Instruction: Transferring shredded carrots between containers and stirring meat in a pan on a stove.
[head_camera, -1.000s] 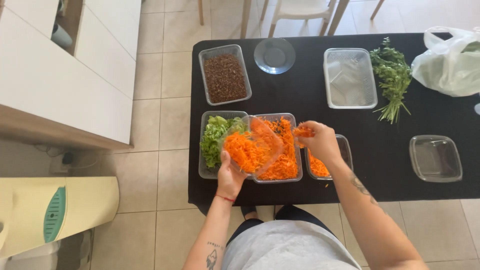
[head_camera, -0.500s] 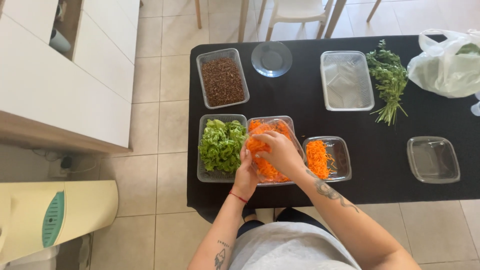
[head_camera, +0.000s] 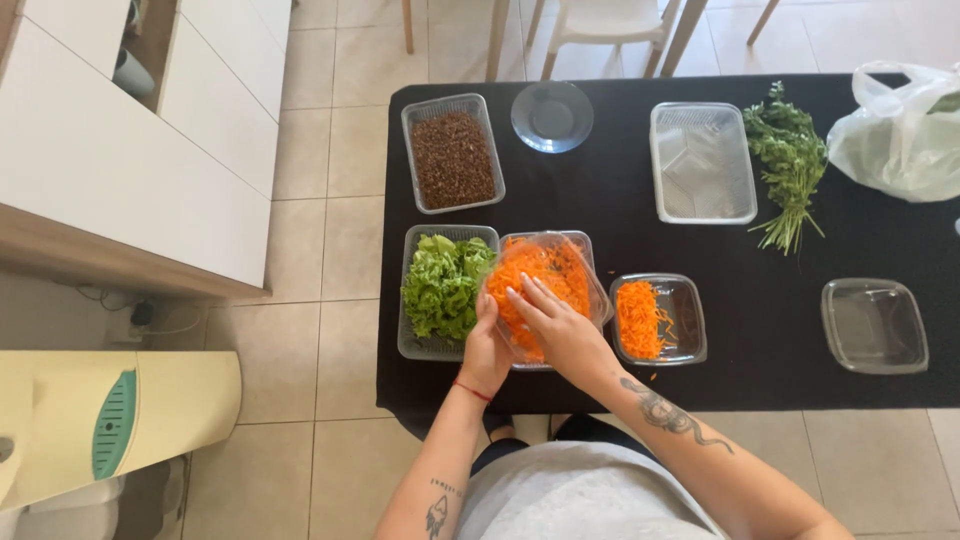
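Since a moment ago the right hand (head_camera: 560, 325) has left the small carrot dish (head_camera: 658, 320) and now presses, fingers spread flat, on the grated carrot (head_camera: 535, 275) in the middle container (head_camera: 548, 295). The left hand (head_camera: 487, 345) grips that container's near-left edge, beside the lettuce tray (head_camera: 440, 290) on the black surface (head_camera: 750, 250).

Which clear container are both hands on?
The middle front container, heaped with grated carrot, tilted between the lettuce tray and the smaller carrot dish. Left hand grips its near edge; right hand lies on top.
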